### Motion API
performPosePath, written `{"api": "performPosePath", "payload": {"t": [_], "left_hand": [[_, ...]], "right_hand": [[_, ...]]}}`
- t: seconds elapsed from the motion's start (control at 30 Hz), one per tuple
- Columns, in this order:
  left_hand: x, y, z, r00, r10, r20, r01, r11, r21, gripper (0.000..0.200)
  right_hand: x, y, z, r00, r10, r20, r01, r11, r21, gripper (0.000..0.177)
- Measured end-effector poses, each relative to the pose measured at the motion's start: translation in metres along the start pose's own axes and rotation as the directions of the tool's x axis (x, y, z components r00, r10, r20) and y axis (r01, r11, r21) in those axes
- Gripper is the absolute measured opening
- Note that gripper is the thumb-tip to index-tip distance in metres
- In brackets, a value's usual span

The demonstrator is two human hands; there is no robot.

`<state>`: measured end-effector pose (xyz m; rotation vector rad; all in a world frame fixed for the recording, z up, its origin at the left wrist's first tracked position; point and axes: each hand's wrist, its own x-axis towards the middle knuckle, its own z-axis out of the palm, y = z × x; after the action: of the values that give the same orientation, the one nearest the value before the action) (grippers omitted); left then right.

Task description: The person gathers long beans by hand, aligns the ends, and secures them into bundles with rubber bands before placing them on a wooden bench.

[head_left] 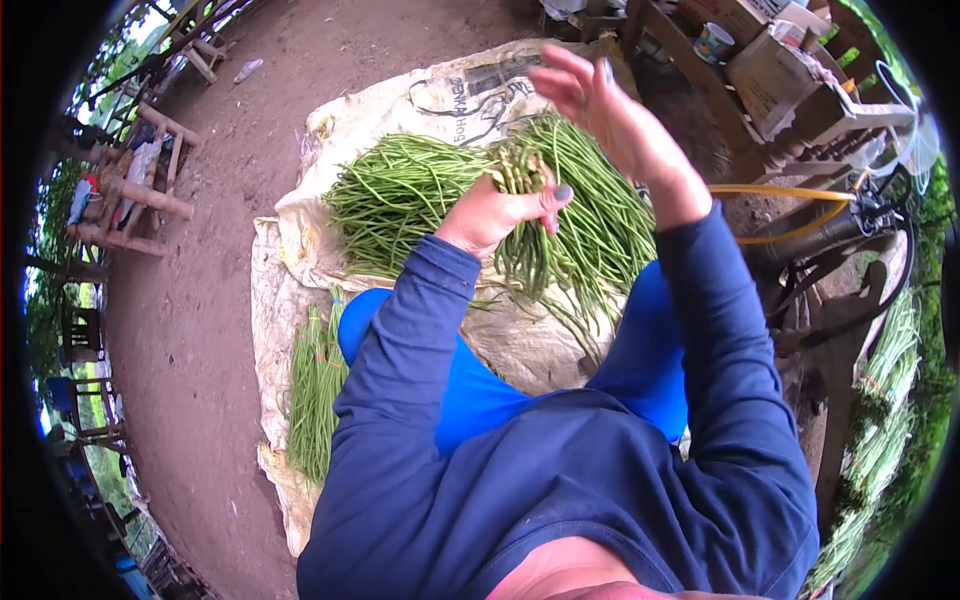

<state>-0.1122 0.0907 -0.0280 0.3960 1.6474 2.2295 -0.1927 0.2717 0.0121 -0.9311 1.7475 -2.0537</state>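
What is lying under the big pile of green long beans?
A pale printed woven sack, spread over bare brown dirt. The pile of green long beans covers the sack's middle, hiding whatever lies there.

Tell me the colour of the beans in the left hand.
Green: the beans in the left hand, head view.

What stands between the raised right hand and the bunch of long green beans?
Nothing visible does. The open right hand is above the bunch of long green beans, which the left hand grips; only air separates them.
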Motion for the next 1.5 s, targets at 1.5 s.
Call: {"api": "performPosePath", "payload": {"t": [1.5], "left_hand": [[-0.005, 0.006, 0.002, 0.959, 0.261, -0.107, -0.205, 0.906, 0.371, 0.019]], "right_hand": [[-0.053, 0.060, 0.079, 0.983, 0.182, 0.001, -0.171, 0.926, -0.336, 0.083]]}}
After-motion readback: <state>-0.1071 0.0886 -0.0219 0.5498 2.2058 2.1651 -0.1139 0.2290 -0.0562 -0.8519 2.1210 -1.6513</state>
